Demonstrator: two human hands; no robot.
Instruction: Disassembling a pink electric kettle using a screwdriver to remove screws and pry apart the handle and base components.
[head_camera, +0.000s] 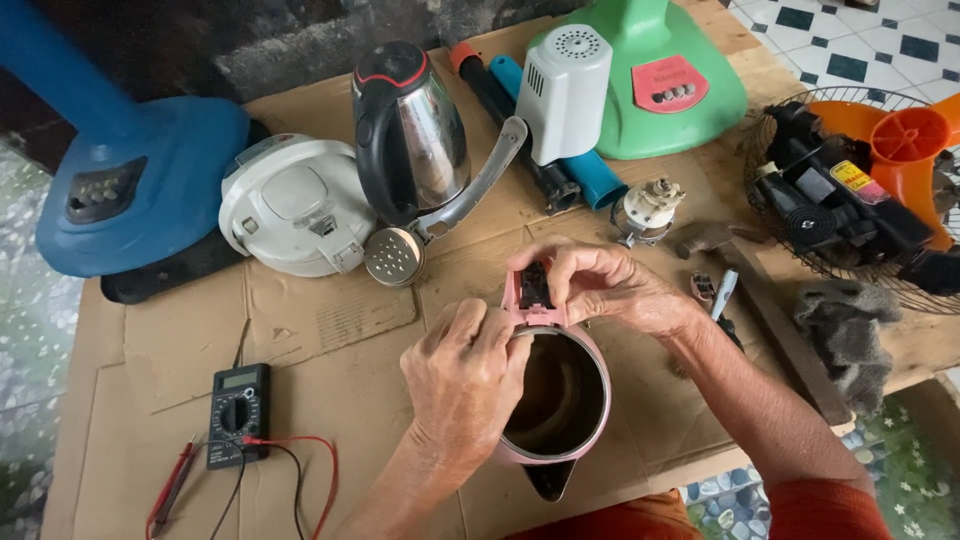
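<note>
Blue fan base (140, 170) cropped, kettle (560, 400) part hidden

Bare cardboard (330, 400) left of pink kettle (590, 400), multimeter (238, 415) w/ leads beyond, steel kettle (410, 130) blocks ahead

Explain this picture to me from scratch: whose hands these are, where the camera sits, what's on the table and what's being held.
There is no machine here, just one person's two bare hands, filmed by a camera worn on the head and looking down. The left hand rests on the rim of a pink kettle with its lid off. The right hand pinches the black part at the top of its handle. They work on cardboard sheets. Around them lie a black multimeter with red probes, a steel kettle, a white cooker lid, and blue and green fan bases.
</note>
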